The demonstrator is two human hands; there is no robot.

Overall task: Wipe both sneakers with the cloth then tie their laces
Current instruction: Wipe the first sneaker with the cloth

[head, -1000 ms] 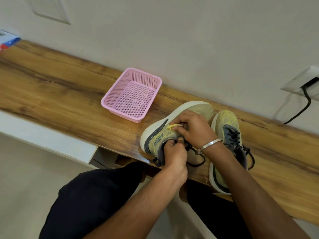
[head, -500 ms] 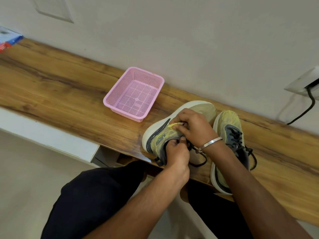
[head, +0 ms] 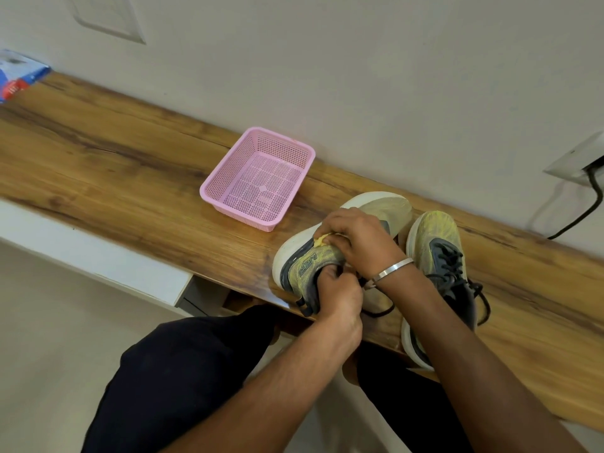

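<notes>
Two yellow-green sneakers with grey trim and white soles stand on the wooden shelf (head: pixel 124 178). The left sneaker (head: pixel 304 263) is tipped on its side, sole toward the basket. My left hand (head: pixel 340 289) grips it at the heel collar, fingers curled by the black laces (head: pixel 379 310). My right hand (head: pixel 356 240) lies over its top, fingers curled, with a scrap of yellow cloth (head: pixel 322 239) showing under the fingertips. The right sneaker (head: pixel 441 256) stands upright beside it, its laces loose.
An empty pink mesh basket (head: pixel 209 191) sits left of the sneakers near the wall. A blue and red packet (head: pixel 16 76) lies at the shelf's far left. A wall socket with a black cable (head: pixel 588 204) is at the right. My dark-trousered knees are below the shelf edge.
Both hands stay on the left sneaker with only slight finger shifts at the laces. The camera view has drifted a little; the sneakers and basket have not moved.
</notes>
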